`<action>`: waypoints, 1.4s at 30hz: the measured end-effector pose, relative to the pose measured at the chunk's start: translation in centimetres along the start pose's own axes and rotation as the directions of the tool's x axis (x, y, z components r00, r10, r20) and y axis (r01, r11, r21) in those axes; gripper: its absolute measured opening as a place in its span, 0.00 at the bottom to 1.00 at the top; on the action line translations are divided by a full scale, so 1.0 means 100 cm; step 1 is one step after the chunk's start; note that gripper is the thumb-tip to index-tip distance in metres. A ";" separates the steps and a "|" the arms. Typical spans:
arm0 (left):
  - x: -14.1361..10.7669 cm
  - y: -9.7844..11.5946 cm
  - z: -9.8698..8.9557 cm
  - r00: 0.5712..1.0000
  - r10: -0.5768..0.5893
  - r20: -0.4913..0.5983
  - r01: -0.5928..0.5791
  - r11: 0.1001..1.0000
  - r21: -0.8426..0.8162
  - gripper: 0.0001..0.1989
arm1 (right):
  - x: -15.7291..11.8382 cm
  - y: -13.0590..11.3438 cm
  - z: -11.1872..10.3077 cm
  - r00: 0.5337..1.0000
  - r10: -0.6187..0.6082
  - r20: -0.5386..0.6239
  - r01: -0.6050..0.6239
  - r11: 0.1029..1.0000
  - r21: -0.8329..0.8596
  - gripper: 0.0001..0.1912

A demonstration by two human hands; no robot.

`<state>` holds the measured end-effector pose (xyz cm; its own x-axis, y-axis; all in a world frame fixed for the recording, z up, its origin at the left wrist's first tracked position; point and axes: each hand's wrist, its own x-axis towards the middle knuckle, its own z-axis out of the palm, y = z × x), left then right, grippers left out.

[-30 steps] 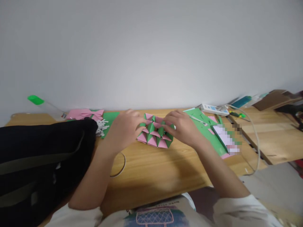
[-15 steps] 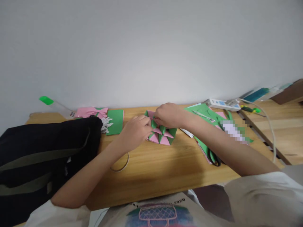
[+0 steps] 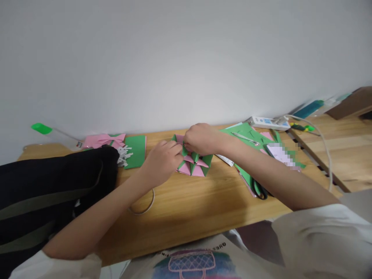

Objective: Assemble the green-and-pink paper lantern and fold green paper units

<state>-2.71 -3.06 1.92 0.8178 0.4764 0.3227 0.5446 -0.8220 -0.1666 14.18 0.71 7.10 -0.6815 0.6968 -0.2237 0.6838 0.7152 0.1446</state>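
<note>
A folded paper piece in pink and green, made of pointed pockets, sits on the wooden table in front of me. My left hand is closed at its left side, fingers curled on the paper edge. My right hand reaches over its far side with fingers bent down and pinched on the paper. Both sets of fingertips are partly hidden, and they are close together. Part of the folded paper is covered by my hands.
Left: a black bag, a pink paper bow, green paper, white paper shreds and a cable loop. Right: green sheets, tweezers, black-handled scissors, a phone and a power strip.
The view has shifted slightly, so the table things sit a little further left. Both hands stay on the folded paper in nearly the same pose.
</note>
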 end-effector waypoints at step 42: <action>-0.010 0.054 0.009 0.632 -0.753 0.181 0.737 0.512 -0.441 0.16 | -0.027 0.007 0.022 0.987 0.085 -0.139 -0.048 0.967 0.248 0.17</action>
<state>-0.38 -7.72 -0.13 0.1404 0.9770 0.1606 0.7999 -0.2075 0.5632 17.09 -0.75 5.71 -0.6506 0.7557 -0.0748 0.7592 0.6448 -0.0887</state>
